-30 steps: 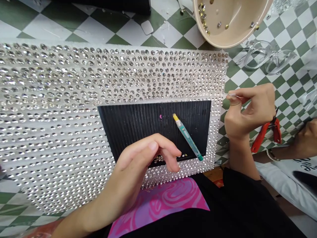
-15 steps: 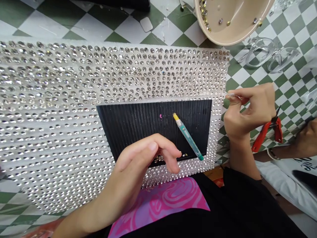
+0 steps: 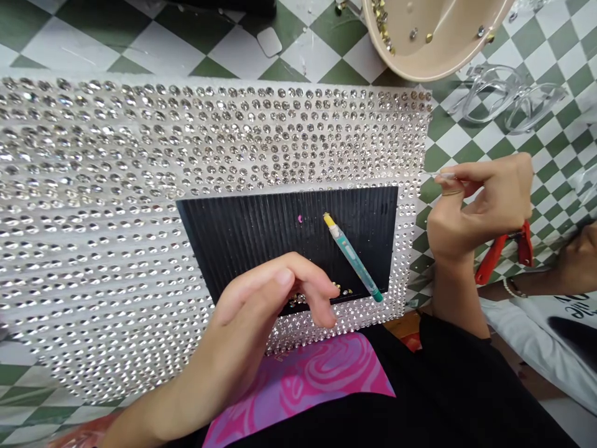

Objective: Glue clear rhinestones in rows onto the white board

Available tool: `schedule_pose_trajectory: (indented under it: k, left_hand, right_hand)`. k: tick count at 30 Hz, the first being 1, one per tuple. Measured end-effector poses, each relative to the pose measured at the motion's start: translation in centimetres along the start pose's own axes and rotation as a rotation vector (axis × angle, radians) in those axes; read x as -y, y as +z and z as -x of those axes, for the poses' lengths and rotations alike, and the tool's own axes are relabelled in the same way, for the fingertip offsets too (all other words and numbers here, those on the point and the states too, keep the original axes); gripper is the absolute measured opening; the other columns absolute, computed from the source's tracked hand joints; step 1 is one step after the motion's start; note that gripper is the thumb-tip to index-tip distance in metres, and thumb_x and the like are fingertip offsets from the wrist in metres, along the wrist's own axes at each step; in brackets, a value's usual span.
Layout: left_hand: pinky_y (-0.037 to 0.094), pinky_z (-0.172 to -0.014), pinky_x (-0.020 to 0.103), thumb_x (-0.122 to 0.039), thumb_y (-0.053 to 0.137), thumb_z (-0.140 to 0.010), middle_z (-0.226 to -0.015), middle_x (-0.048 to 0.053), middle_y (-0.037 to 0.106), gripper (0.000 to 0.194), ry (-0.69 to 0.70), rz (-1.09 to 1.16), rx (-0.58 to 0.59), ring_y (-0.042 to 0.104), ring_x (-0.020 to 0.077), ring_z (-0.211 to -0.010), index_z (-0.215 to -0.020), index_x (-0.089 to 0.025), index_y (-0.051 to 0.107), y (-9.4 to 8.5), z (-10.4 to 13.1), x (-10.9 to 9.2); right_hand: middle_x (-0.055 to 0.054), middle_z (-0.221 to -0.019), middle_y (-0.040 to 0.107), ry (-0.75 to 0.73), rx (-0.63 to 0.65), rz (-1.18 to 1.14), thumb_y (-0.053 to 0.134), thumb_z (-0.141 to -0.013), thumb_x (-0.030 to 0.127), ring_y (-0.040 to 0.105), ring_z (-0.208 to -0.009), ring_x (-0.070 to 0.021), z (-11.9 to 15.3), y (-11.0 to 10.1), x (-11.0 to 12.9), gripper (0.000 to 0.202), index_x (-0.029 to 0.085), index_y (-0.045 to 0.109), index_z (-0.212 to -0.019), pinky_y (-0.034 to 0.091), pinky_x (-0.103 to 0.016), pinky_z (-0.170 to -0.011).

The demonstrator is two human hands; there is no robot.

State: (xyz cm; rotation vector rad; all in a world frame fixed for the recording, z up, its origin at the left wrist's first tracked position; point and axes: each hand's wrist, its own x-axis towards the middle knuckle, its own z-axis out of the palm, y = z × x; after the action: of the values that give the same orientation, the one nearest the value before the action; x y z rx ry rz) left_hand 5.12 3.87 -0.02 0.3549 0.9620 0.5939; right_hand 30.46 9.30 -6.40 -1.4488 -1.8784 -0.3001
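Observation:
My right hand [image 3: 485,202] is closed in a pinch at the right edge of the rhinestone-covered sheet [image 3: 116,149]. Between thumb and forefinger is a thin white strip [image 3: 430,175] that reaches back to the sheet's edge. My left hand [image 3: 275,298] hovers, loosely curved and open, over the front of a ribbed black tray [image 3: 261,230]; I see nothing in it. A teal pen-like tool with a yellow tip [image 3: 352,258] rests slantwise on the tray. Loose rhinestones [image 3: 297,301] lie along the tray's front edge, partly hidden by my left fingers.
A beige bowl [image 3: 433,68] with rhinestones stands at the back right. Clear-framed glasses [image 3: 513,99] and red-handled pliers [image 3: 492,258] lie on the checkered tabletop, the pliers partly behind my right hand. Another person's arm [image 3: 536,283] is at the far right.
My right hand has moved slightly right, away from the sheet's edge, and more of the white strip shows. The left hand has barely moved.

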Motion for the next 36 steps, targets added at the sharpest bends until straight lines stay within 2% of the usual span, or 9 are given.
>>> schedule_pose_trajectory:
  k: [7,12,16,19,22,26,31,36]
  left_hand:
    - [0.042,-0.067,0.019,-0.031,0.041,-0.097,-0.067,-0.001,0.064,0.034,-0.006,0.003,0.000,0.056,0.0101,-0.066,-0.081,-0.020,0.068,-0.1,0.0,0.1]
    - [0.042,-0.070,0.019,-0.032,0.041,-0.097,-0.067,-0.001,0.064,0.033,0.003,-0.002,0.016,0.055,0.0102,-0.065,-0.082,-0.020,0.068,-0.2,0.0,0.2]
    - [0.042,-0.072,0.019,-0.032,0.041,-0.098,-0.069,-0.002,0.065,0.033,-0.001,0.004,0.039,0.055,0.0098,-0.066,-0.083,-0.021,0.068,-0.4,-0.1,0.2]
    - [0.042,-0.071,0.018,-0.032,0.041,-0.098,-0.068,-0.003,0.064,0.034,-0.018,0.009,0.033,0.056,0.0088,-0.066,-0.082,-0.022,0.068,-0.2,-0.2,0.1]
    - [0.042,-0.072,0.018,-0.031,0.042,-0.097,-0.067,-0.004,0.064,0.032,-0.038,0.008,0.005,0.056,0.0083,-0.066,-0.081,-0.022,0.068,0.1,-0.2,-0.1]
    - [0.042,-0.072,0.019,-0.030,0.042,-0.097,-0.065,-0.004,0.063,0.033,-0.033,0.008,-0.006,0.055,0.0087,-0.065,-0.079,-0.021,0.068,0.2,-0.1,-0.2]
    - [0.042,-0.072,0.018,-0.029,0.043,-0.096,-0.065,-0.004,0.063,0.031,-0.026,0.012,0.013,0.056,0.0085,-0.067,-0.079,-0.021,0.068,0.1,0.0,0.0]
    - [0.042,-0.070,0.019,-0.030,0.043,-0.096,-0.066,-0.003,0.064,0.032,-0.044,0.015,0.006,0.056,0.0090,-0.065,-0.079,-0.020,0.068,0.1,-0.1,0.0]
  right_hand:
    - [0.001,-0.059,0.054,-0.017,-0.004,0.016,0.054,-0.078,0.006,0.040,-0.059,-0.0082,0.1,0.0,0.0,0.016,0.015,0.058,-0.067,0.030,-0.025,-0.054]
    - [0.000,-0.060,0.052,-0.005,0.039,0.021,0.054,-0.077,0.004,0.039,-0.062,-0.0083,0.1,-0.3,0.0,0.015,0.015,0.058,-0.067,0.032,-0.026,-0.057]
    - [0.002,-0.057,0.048,0.006,0.005,0.032,0.054,-0.074,0.002,0.036,-0.058,-0.0080,-0.2,-0.7,0.2,0.015,0.015,0.059,-0.067,0.030,-0.025,-0.054]
    - [0.002,-0.056,0.045,0.025,0.021,0.006,0.053,-0.077,0.002,0.035,-0.056,-0.0085,-0.3,-0.6,0.7,0.018,0.016,0.060,-0.068,0.030,-0.026,-0.053]
    - [0.001,-0.061,0.050,0.016,0.045,-0.037,0.053,-0.082,0.006,0.040,-0.061,-0.0103,-0.3,-0.1,1.3,0.017,0.018,0.057,-0.071,0.032,-0.028,-0.057]
    - [0.000,-0.064,0.049,0.017,0.103,0.031,0.049,-0.087,0.012,0.044,-0.064,-0.0122,-0.3,0.4,1.9,0.018,0.020,0.051,-0.071,0.035,-0.030,-0.062]
    - [-0.001,-0.064,0.047,0.019,0.117,0.002,0.046,-0.089,0.017,0.048,-0.066,-0.0137,-0.3,0.7,2.1,0.019,0.020,0.049,-0.070,0.035,-0.029,-0.059]
    - [-0.001,-0.063,0.047,0.026,0.113,0.069,0.044,-0.091,0.022,0.051,-0.067,-0.0142,-0.1,0.8,2.0,0.023,0.020,0.050,-0.069,0.037,-0.029,-0.057]
